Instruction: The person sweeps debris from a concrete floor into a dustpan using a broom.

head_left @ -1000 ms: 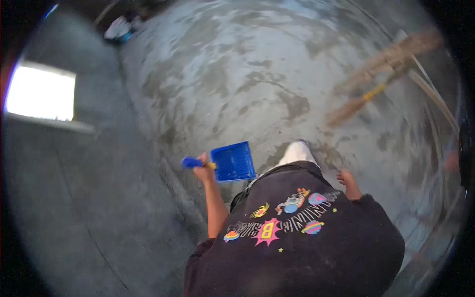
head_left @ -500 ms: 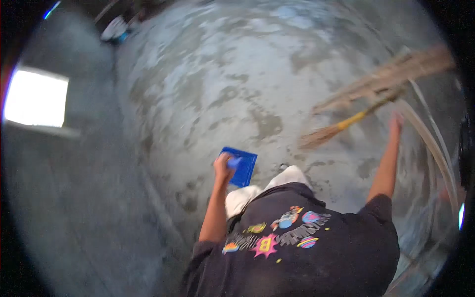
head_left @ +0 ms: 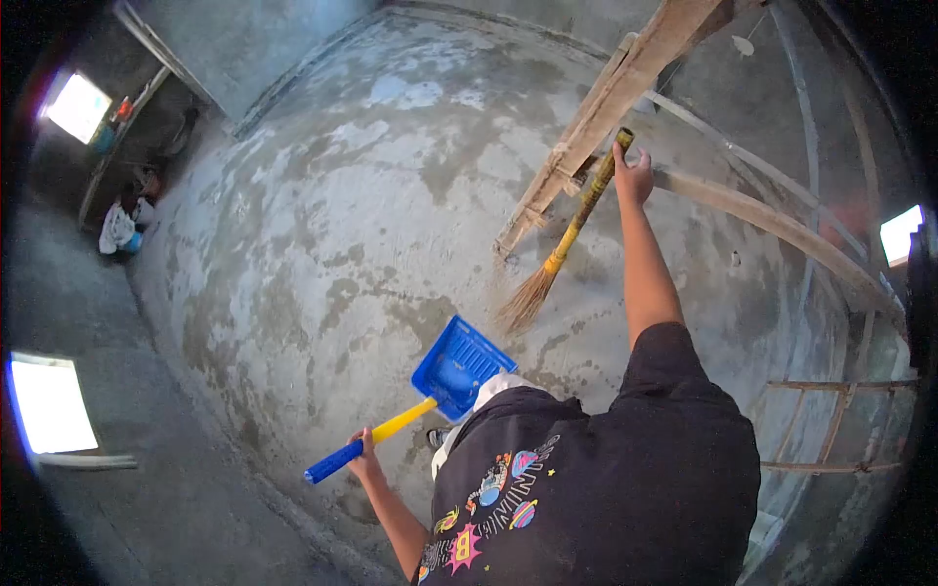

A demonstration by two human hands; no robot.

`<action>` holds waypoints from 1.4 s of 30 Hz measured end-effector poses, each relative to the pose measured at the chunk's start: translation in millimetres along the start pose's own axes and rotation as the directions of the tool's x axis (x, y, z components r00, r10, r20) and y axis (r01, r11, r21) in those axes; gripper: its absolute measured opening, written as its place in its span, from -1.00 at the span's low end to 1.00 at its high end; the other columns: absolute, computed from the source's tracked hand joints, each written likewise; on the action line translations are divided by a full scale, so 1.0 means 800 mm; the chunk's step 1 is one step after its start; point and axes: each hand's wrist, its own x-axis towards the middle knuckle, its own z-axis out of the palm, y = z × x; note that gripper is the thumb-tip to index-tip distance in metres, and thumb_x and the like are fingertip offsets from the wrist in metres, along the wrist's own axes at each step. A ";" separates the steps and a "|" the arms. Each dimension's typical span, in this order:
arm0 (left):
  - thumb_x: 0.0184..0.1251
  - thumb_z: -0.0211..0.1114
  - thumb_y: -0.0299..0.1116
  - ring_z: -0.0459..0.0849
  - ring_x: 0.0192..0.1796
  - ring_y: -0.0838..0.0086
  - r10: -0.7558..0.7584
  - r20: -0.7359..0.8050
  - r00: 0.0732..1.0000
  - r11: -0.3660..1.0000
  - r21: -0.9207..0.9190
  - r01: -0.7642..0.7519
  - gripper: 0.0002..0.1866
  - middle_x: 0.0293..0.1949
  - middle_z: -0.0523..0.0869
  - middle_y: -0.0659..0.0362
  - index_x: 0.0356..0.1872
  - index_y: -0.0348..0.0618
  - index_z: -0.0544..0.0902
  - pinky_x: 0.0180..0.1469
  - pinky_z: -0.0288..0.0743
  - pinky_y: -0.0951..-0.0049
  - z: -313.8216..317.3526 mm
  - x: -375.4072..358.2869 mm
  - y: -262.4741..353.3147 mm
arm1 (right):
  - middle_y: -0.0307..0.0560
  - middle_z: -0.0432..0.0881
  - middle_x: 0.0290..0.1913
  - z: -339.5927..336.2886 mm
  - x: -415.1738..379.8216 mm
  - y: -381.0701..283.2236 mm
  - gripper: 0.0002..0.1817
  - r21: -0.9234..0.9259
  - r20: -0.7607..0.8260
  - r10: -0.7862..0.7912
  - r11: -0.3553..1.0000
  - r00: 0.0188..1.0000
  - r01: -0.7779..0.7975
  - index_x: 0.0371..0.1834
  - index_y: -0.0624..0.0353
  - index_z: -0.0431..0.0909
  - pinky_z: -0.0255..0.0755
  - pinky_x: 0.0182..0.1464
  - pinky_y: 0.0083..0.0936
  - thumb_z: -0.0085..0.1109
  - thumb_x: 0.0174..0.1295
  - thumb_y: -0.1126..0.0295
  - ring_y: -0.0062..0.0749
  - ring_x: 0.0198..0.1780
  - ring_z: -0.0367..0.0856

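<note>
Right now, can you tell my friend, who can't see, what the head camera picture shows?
A person holds a blue dustpan by its handle in the left hand, while the right hand is at the top of a straw broom. Seen from above, they stand on a patchy grey floor, with a wooden beam beside the broom.

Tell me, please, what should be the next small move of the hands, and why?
Probably the right hand should close firmly around the upper end of the broom. Its fingers are at that end, but I cannot tell how secure the grip is. The left hand holds the dustpan, so the right seems the one for the broom.
</note>
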 end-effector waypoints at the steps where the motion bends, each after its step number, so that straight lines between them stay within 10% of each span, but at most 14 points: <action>1: 0.08 0.40 -0.36 0.51 -0.44 0.59 -0.089 -0.047 0.995 0.989 -0.119 0.083 -0.79 -0.47 0.58 0.21 -0.38 -0.29 0.61 -0.37 0.42 0.59 0.000 -0.001 0.004 | 0.17 0.60 -0.16 -0.006 -0.003 0.001 -0.22 -0.014 0.011 -0.026 1.000 1.000 0.026 0.01 0.20 0.48 0.42 -0.08 -0.17 0.16 -0.06 -0.28 0.04 -0.09 0.55; 14: 0.05 0.43 -0.21 0.51 -0.54 0.52 0.124 -0.054 0.991 0.895 0.438 -0.088 -0.67 -0.58 0.61 0.17 -0.57 -0.32 0.61 -0.36 0.44 0.45 -0.037 0.020 -0.017 | 0.11 0.61 -0.39 0.014 0.032 0.009 -0.32 -0.018 0.210 -0.244 0.967 0.947 0.253 -0.24 0.28 0.51 0.43 -0.20 -0.21 0.22 -0.09 -0.21 -0.02 -0.28 0.60; 22: 0.03 0.44 -0.26 0.52 -0.53 0.51 0.180 -0.101 0.979 0.851 0.515 -0.103 -0.71 -0.60 0.59 0.18 -0.55 -0.31 0.60 -0.37 0.45 0.47 -0.081 0.005 -0.075 | -0.24 0.56 -0.23 -0.165 -0.075 0.020 -0.59 0.581 0.511 -0.248 0.805 0.823 -0.118 -0.09 0.23 0.49 0.39 -0.14 -0.52 0.31 0.06 0.23 -0.47 -0.20 0.53; 30: -0.02 0.44 -0.37 0.61 -0.46 0.46 0.023 -0.194 0.981 0.951 0.308 0.039 -0.80 -0.54 0.64 0.15 -0.53 -0.27 0.61 -0.32 0.50 0.43 -0.084 -0.002 -0.138 | -0.16 0.48 0.02 -0.426 -0.140 0.099 -0.48 0.063 0.860 0.249 0.814 0.445 -0.577 0.13 0.15 0.34 0.51 -0.13 -0.35 0.17 0.17 0.12 -0.38 -0.07 0.52; 32: -0.04 0.44 -0.37 0.62 -0.44 0.46 -0.002 -0.183 0.983 0.943 0.326 0.063 -0.81 -0.54 0.65 0.15 -0.53 -0.27 0.62 -0.30 0.51 0.43 -0.078 0.004 -0.161 | -0.07 0.51 -0.02 -0.470 -0.151 0.128 -0.47 0.044 0.957 0.218 0.545 0.193 -0.837 0.10 0.15 0.35 0.53 -0.16 -0.24 0.09 0.21 0.00 -0.30 -0.12 0.56; 33: -0.05 0.44 -0.38 0.63 -0.42 0.45 -0.028 -0.185 0.982 0.935 0.343 0.091 -0.81 -0.53 0.66 0.14 -0.53 -0.27 0.62 -0.28 0.52 0.42 -0.075 0.012 -0.174 | -0.07 0.51 -0.02 -0.485 -0.161 0.135 -0.47 0.053 0.954 0.222 0.538 0.202 -0.841 0.10 0.15 0.35 0.53 -0.16 -0.24 0.09 0.21 0.00 -0.30 -0.12 0.56; 35: -0.05 0.43 -0.37 0.63 -0.43 0.44 -0.081 -0.174 0.981 0.933 0.333 0.136 -0.80 -0.53 0.66 0.13 -0.52 -0.27 0.63 -0.28 0.52 0.42 -0.060 0.021 -0.189 | 0.00 0.55 -0.16 -0.508 -0.179 0.146 -0.47 -0.265 0.892 0.445 0.365 -0.083 -0.892 -0.02 0.17 0.38 0.56 -0.22 -0.13 0.03 0.20 -0.08 -0.21 -0.25 0.61; 42: -0.01 0.41 -0.29 0.51 -0.66 0.49 -0.099 -0.054 0.994 0.934 0.339 0.111 -0.80 -0.59 0.62 0.18 -0.50 -0.20 0.64 -0.59 0.41 0.42 -0.035 0.026 -0.250 | -0.04 0.51 -0.38 -0.510 -0.351 0.288 -0.60 -0.567 0.761 0.584 0.385 -0.283 -0.728 -0.18 0.18 0.40 0.59 -0.31 -0.10 0.01 0.24 0.02 -0.27 -0.47 0.54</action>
